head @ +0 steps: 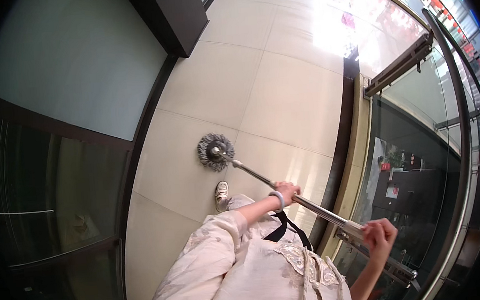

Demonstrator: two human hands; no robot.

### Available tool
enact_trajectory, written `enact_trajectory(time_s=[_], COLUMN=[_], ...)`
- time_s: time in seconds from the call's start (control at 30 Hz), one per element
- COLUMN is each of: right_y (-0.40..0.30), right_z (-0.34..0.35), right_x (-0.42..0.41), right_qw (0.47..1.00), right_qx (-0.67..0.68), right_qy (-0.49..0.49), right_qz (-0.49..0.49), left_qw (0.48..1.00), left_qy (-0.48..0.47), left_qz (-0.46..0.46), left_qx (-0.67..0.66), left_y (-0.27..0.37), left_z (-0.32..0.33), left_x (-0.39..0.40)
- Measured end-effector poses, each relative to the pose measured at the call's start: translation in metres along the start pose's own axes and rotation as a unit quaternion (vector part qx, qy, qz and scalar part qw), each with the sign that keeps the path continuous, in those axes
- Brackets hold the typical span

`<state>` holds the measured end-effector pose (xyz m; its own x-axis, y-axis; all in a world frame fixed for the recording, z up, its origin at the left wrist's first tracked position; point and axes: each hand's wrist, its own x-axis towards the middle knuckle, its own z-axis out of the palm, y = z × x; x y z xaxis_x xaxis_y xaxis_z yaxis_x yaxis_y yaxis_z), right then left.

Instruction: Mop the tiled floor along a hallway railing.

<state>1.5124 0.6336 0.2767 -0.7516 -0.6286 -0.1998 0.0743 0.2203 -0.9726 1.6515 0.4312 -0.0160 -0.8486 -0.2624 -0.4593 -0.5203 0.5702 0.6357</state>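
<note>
A round mop with grey shaggy strands point(205, 155) rests on the tiled floor, its metal pole point(316, 209) slanting up towards me at the lower right. My left hand point(286, 193), with a pale bangle at the wrist, is wrapped around the middle of the pole. Near the pole's upper end, at the light-coloured grip point(352, 228), my right hand point(381, 238) is closed. One of my light shoes point(221, 191) shows just below the mop head; my other foot is hidden.
Along the left runs a dark-framed wall with frosted panels point(77, 65) and a protruding dark post point(181, 17). To the right stand a glass door point(413, 145) with a long curved metal handle point(457, 90) and a door closer point(400, 63). Glossy beige tiles point(286, 95) stretch ahead.
</note>
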Motion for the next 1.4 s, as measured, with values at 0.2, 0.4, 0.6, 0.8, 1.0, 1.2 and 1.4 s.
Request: enact_trajectory(time_s=[0.2,0.4,0.6,0.8,1.0,1.2,1.4], right_y=[-0.050,-0.047,0.031,0.087,0.056,0.024,-0.003], right_z=[-0.017,0.077,0.266,0.414,0.427,0.403,0.397], right_x=[-0.014,0.005,-0.009,-0.025,-0.014,-0.009,-0.046], right_qw=[0.979,0.982,0.985,0.943,0.910,0.902,0.943], right_qx=[0.009,0.076,0.074,0.110,0.066,0.049,0.063], right_qy=[0.070,-0.070,-0.148,-0.240,-0.369,-0.396,-0.323], right_qz=[-0.190,-0.158,0.052,0.204,0.178,0.163,0.057], left_qw=[0.976,0.987,0.993,0.936,0.910,0.910,0.931], left_qy=[-0.030,-0.025,0.082,0.241,0.306,0.369,0.352], left_qz=[0.202,0.153,-0.072,-0.250,-0.278,-0.178,-0.075], left_qx=[-0.070,-0.040,0.048,0.051,0.029,-0.060,-0.070], left_y=[0.057,-0.037,-0.240,-0.385,-0.360,-0.333,-0.318], left_z=[-0.032,-0.080,-0.104,-0.115,-0.122,-0.072,-0.093], left_x=[-0.002,-0.038,-0.112,-0.194,-0.242,-0.261,-0.268])
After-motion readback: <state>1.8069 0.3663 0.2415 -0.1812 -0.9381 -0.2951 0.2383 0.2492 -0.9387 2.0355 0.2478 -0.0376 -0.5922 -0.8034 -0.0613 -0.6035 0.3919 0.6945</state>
